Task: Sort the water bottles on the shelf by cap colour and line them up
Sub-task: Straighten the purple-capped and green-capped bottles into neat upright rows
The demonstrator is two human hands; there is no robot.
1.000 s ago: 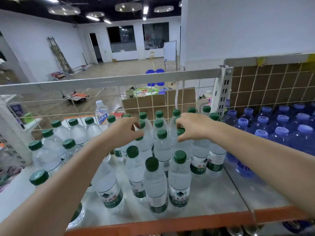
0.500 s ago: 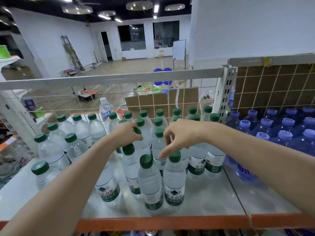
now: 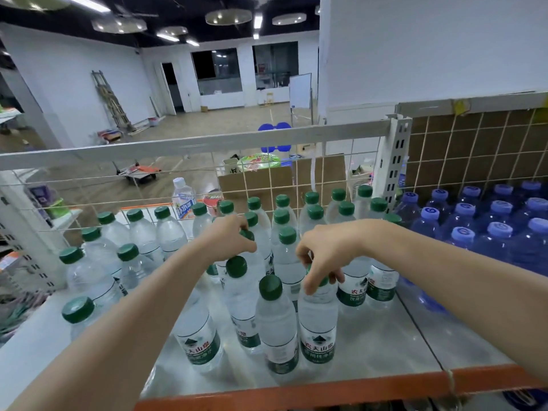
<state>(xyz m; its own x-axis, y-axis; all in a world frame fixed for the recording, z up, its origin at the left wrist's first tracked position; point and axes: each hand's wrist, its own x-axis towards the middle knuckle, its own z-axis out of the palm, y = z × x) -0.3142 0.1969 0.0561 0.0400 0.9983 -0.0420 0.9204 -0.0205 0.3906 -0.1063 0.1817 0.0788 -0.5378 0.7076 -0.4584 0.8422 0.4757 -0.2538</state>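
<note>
the shelf [image 3: 385, 345] holds two groups already split by cap colour: green-cap bottles [image 3: 281, 232] fill the left bay back to the wire mesh, blue-cap bottles [image 3: 462, 232] sit in the right bay past the upright post [image 3: 391, 161]. judging by that, the colour sort looks mostly done and the step in hand is lining up the green ones; the back rows look neat, the front few are loose and staggered.

left hand [image 3: 228, 238], its grip curled over the cap of a mid-row green-cap bottle, grasping its top; the cap is half hidden under the fingers. right hand [image 3: 323, 253] pinches the cap of the front bottle [image 3: 317, 321], fingertips wrapped round it so only a sliver of green shows.

two more loose ones stand just beside: the centre bottle [image 3: 275, 324] and one w/ its cap free at [image 3: 236, 266].

next move prob calls for sliding both held bottles into column w/ the rows behind, keeping them upright and not knocking the close neighbours.
</note>
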